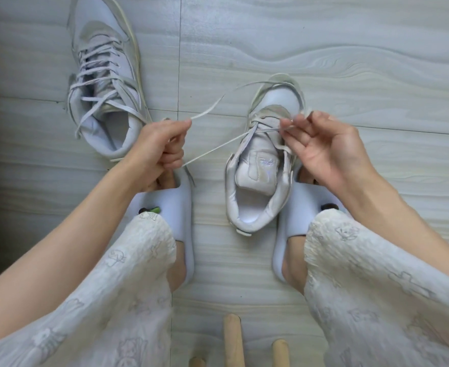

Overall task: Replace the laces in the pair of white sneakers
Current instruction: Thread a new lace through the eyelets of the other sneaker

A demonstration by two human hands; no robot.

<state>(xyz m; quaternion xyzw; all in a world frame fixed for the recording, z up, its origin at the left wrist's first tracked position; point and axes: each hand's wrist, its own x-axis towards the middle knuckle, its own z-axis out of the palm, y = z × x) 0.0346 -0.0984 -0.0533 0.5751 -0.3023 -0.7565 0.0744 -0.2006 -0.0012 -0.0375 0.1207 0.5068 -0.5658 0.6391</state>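
The lace runs taut from the right sneaker, on the floor between the feet, out left to the left hand, whose curled fingers clamp it with the free end poking past the thumb. The right hand pinches a strand at the eyelets near the toe — which eyelet is hard to tell. To do this step well, keep the left pull steady and low while the right fingertips feed the strand cleanly, untwisted. The left sneaker lies far left, laced — apart from both hands.
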